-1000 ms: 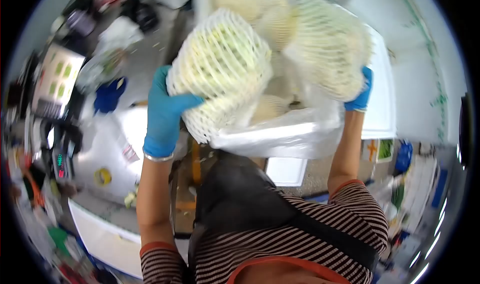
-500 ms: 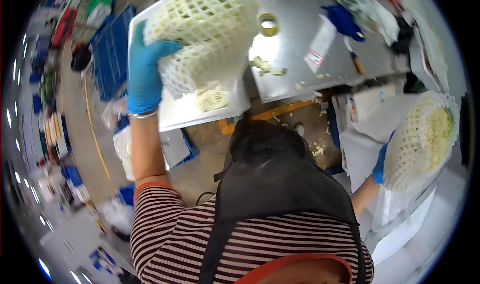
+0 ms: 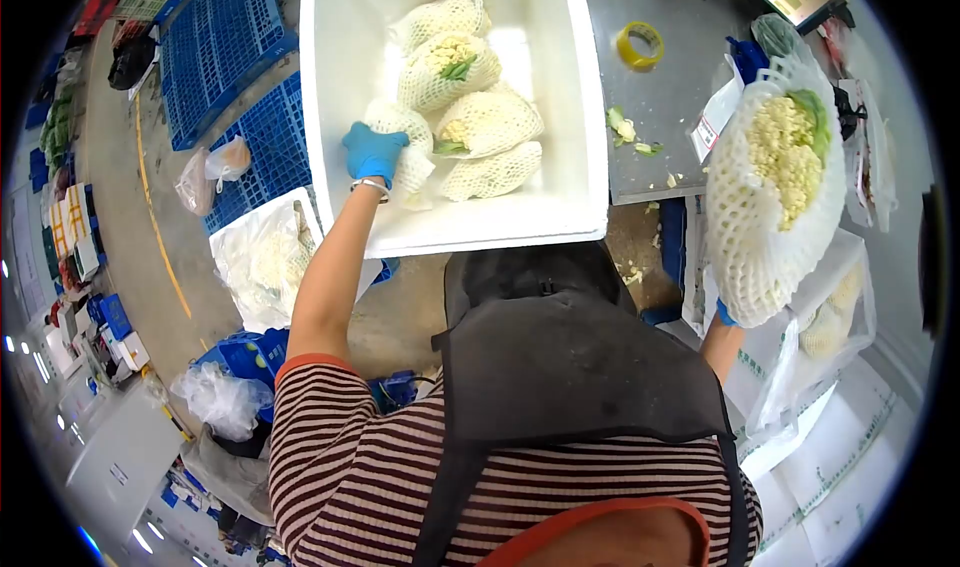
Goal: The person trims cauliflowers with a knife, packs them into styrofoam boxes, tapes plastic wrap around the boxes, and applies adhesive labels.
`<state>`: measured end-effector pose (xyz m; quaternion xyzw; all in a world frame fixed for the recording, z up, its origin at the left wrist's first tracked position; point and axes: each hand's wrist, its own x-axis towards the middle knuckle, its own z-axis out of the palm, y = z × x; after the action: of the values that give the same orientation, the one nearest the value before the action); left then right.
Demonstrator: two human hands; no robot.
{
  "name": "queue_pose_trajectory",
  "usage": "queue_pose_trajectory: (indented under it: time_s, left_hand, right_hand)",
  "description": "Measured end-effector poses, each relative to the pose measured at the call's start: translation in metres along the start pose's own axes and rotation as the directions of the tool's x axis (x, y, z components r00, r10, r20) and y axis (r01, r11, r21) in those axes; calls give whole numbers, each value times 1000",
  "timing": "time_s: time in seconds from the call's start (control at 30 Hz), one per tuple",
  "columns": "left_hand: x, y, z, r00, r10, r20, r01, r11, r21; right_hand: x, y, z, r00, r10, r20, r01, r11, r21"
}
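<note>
Several cauliflowers (image 3: 452, 85) in white foam nets lie inside a white foam box (image 3: 325, 77). My left hand (image 3: 374, 152), in a blue glove, reaches into the box's left side. Its fingers are closed on a netted cauliflower (image 3: 398, 125) lying against the left wall. At the right, a larger-looking netted cauliflower (image 3: 785, 162) is held up close to the camera, its pale florets and a green leaf showing. My right hand (image 3: 726, 315) grips it from below; most of that blue glove is hidden behind the net.
A metal table (image 3: 650, 97) right of the box bears a yellow tape roll (image 3: 640, 45) and leaf scraps (image 3: 630, 132). A clear bag (image 3: 835, 312) with netted cauliflowers stands at lower right. Blue pallets (image 3: 220, 47) and a bagged white crate (image 3: 265, 257) are on the left.
My left hand has brought its netted cauliflower from near the camera down into the box. The right hand has raised its cauliflower from the bag area toward the table. More of the box shows.
</note>
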<state>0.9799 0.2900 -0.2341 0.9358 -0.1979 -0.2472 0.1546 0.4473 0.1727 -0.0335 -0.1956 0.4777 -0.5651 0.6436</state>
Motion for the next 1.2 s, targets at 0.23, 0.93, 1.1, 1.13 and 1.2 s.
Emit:
queue_pose_trajectory:
  time_s: [0.23,0.93,1.1,1.13,1.2]
  left_hand:
    - [60,-76,105,607,721,336,-794,569,214]
    - [-175,261,23,195,522,830,458,700,-548]
    - [-231,302,53,91,402,911,218,884,-412]
    - [-233,309,56,19,474,880,143,870,-472]
    - [-245,324,45,-21,477,879,43,879,-475]
  right_hand:
    - [6,30,-2,935,108,339,-185,961,206]
    - [19,-67,-59,517,506,690,390,578,-716]
    - [56,-108,-17,623,15,782,697,444,-563]
    - [69,-93,-14,588,-25,809,781,280,-559]
    - [93,-75,-10,556,82,827,802,211,-559]
